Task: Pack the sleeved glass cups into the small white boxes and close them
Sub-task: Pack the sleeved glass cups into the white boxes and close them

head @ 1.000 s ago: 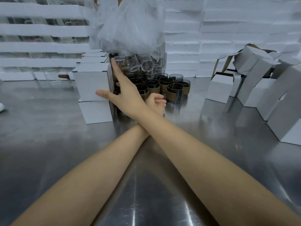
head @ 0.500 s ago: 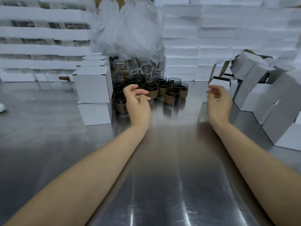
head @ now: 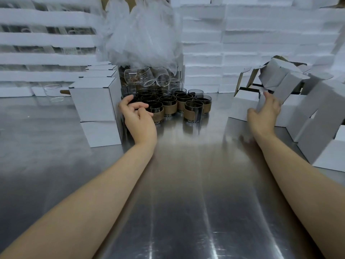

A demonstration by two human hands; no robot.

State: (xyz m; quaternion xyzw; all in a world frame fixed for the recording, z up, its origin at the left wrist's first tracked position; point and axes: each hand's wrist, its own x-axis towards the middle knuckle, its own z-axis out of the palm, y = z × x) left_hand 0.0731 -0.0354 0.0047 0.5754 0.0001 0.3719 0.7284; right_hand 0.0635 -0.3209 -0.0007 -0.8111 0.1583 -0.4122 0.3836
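On the steel worktop [head: 186, 184], toward its far left edge, one clear bare glass [head: 54, 92], apart from all the rest. Next to the right, a stack of closed small white cardboard boxes [head: 95, 103], two high at the front, with more closed ones in a row behind. Just beside this stack, at the far middle of the worktop, the cluster of glass cups with brown sleeves [head: 169, 106], all upright and close together. Behind them several clear cups without sleeves [head: 147, 77], tilted, under a crumpled clear plastic bag [head: 141, 34]. At the left front of the cluster, the left hand [head: 138, 118], fingers [head: 144, 107] curled against the nearest cups; not possible to tell whether gripping one, hidden by the hand itself. Well apart from it, near the right edge, the right hand [head: 265, 116], blurred, fingers loosely extended, holding nothing, raised at the lower edge of a tilted open white box [head: 278, 77]. Around that hand, a loose pile of open white boxes [head: 317, 118], leaning on each other. Along the far edge, walls of white foam trays [head: 261, 43].
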